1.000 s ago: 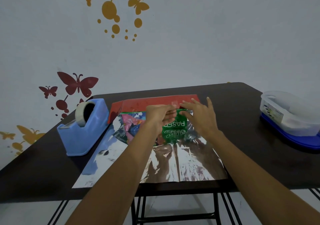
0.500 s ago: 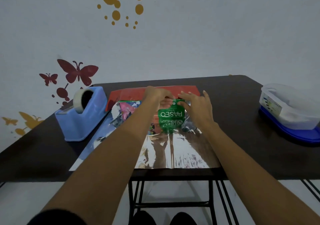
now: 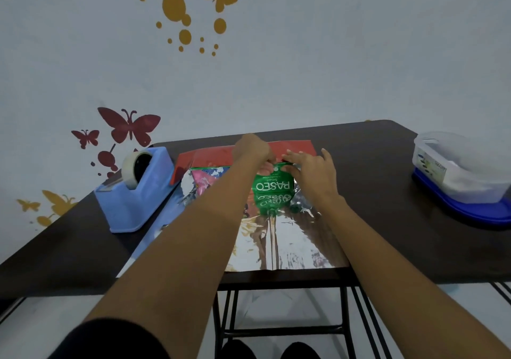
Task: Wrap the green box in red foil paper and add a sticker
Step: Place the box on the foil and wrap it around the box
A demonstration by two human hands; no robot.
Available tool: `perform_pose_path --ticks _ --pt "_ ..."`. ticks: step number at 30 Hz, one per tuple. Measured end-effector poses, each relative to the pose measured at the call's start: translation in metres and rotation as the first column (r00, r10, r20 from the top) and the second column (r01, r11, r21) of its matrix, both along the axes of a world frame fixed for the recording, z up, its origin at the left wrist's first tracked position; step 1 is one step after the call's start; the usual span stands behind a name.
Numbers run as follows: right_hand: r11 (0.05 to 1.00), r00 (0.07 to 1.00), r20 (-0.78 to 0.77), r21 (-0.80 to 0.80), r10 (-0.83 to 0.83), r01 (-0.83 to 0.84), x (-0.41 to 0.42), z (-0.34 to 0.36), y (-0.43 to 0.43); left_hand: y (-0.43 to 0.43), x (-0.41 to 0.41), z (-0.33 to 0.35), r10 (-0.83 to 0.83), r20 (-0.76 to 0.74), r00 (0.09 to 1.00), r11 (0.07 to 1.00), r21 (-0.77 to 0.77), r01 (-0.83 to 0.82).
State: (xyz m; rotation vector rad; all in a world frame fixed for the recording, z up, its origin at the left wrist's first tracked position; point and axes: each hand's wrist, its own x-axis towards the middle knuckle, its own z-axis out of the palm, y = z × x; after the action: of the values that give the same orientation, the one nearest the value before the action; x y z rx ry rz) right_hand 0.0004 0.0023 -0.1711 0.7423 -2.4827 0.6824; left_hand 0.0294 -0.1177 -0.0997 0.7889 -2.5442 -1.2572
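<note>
A blue tape dispenser [image 3: 135,192] is seen at the left of the dark table [image 3: 387,192], just beside the foil paper [image 3: 276,245]. The foil is spread silver side up, with its red side shown in a flap along the far edge. The green box [image 3: 272,192] is stood on the foil near that far edge, between the two hands. The left hand [image 3: 253,150] is curled over the box's far top edge, gripping it; whether anything else is pinched cannot be told. The right hand [image 3: 312,169] is held with fingers fairly straight, its fingertips touching the box's top edge. At the far right, well apart, a clear container [image 3: 464,170] is set on a blue lid [image 3: 470,212].
</note>
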Motion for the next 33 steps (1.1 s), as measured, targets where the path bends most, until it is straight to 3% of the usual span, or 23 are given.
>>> perform_pose_path --ticks 4,12,16,27,30,33 --pt "1.000 1.000 0.007 -0.007 0.000 0.000 0.001 -0.001 0.001 -0.003 0.002 -0.002 -0.021 -0.018 1.000 0.998 -0.055 0.020" --pt "1.000 1.000 0.015 -0.014 -0.002 0.002 0.003 0.001 0.002 -0.006 0.027 -0.007 -0.111 -0.085 0.990 0.951 0.281 0.131" --pt "1.000 0.999 0.035 -0.011 -0.005 0.005 0.004 0.004 0.003 -0.016 0.034 -0.013 -0.132 -0.139 0.981 0.921 0.349 0.173" --pt "1.000 0.999 0.042 0.013 -0.019 0.019 0.003 0.004 0.003 -0.017 0.034 -0.018 -0.141 -0.167 0.976 0.937 0.297 0.186" --pt "1.000 0.999 0.050 0.012 -0.016 0.016 0.001 0.003 0.002 -0.020 0.036 -0.029 -0.159 -0.166 0.973 0.969 0.165 0.186" --pt "1.000 0.999 0.048 0.002 -0.008 0.008 0.000 0.002 0.003 -0.023 0.041 -0.044 -0.140 -0.238 0.961 0.974 0.139 0.176"
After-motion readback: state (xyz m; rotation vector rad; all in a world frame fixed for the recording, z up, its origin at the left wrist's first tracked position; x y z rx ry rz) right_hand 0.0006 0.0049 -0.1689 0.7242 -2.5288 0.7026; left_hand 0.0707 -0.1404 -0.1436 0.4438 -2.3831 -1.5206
